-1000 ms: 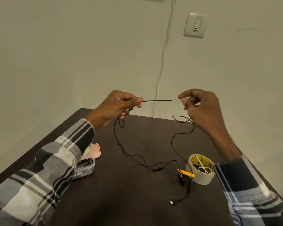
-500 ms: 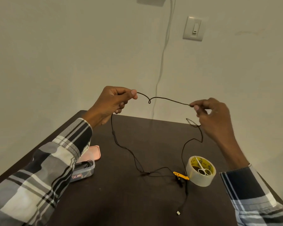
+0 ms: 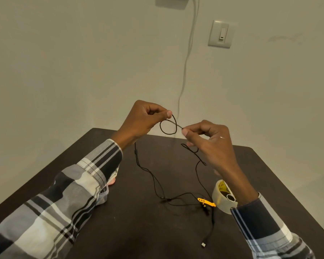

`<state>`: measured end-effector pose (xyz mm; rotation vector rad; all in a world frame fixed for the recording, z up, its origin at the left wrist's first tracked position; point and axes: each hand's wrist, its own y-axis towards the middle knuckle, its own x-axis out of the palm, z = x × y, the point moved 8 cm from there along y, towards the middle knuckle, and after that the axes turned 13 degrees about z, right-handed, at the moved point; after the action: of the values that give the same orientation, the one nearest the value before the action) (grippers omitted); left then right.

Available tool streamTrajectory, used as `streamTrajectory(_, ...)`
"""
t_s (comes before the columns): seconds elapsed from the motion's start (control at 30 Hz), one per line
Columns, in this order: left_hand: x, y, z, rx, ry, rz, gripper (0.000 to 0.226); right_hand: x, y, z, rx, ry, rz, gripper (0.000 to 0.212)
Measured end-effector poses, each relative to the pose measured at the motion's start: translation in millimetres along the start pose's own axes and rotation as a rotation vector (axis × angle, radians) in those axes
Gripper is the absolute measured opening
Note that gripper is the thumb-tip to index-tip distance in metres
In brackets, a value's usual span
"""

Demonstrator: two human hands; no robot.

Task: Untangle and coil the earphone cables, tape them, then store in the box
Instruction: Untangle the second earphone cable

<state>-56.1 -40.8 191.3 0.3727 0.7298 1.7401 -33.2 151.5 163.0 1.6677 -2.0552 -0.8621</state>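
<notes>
Fingers of the left hand pinched the earphone cable at thumb tip, and the right hand pinched it just beside, a small loop hanging between them. The rest trailed down onto the dark table, its plug near the front edge. To coil well, each new turn should match that first loop, with slack fed evenly. A tape roll and a yellow tool lay near the right sleeve; the box, probably open, was mostly hidden by the left sleeve. Behind stood a plain wall with a switch.
</notes>
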Motion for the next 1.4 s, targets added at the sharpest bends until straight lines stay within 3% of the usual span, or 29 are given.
streamTrajectory(0.13,5.8,-2.7,0.3,-0.053,-0.107,-0.016,0.02,21.5,-11.6,13.7,0.1,-0.051,-0.084,0.011)
streamTrajectory(0.27,15.5,-8.1,3.7,-0.148,-0.32,-0.173,0.021,28.5,-11.9,38.5,0.283,0.005,-0.065,0.01)
streamTrajectory(0.4,12.9,-11.0,6.5,-0.201,-0.424,-0.289,0.022,17.3,-3.6,60.6,0.503,0.174,0.053,0.007)
streamTrajectory(0.6,9.9,-20.6,2.1,-0.268,-0.557,-0.458,0.032,-8.6,7.3,77.4,0.609,0.38,0.348,0.007)
streamTrajectory(0.8,11.1,-24.0,-2.2,-0.302,-0.604,-0.48,0.031,-25.6,9.9,85.7,0.609,0.429,0.51,0.014)
streamTrajectory(1.0,8.1,-21.7,-5.6,-0.308,-0.595,-0.456,0.032,-21.6,16.7,87.8,0.601,0.351,0.372,0.02)
streamTrajectory(1.27,-3.6,-12.8,-4.6,-0.292,-0.664,-0.38,0.027,-27.0,26.8,68.3,0.373,0.249,0.348,0.021)
streamTrajectory(1.33,-7.5,-8.8,-7.2,-0.287,-0.657,-0.325,0.023,-31.2,26.4,66.3,0.317,0.162,0.355,0.02)
streamTrajectory(1.4,-11.5,-4.5,-13.3,-0.284,-0.585,-0.249,0.02,-35.3,26.0,63.1,0.231,-0.074,0.331,0.018)
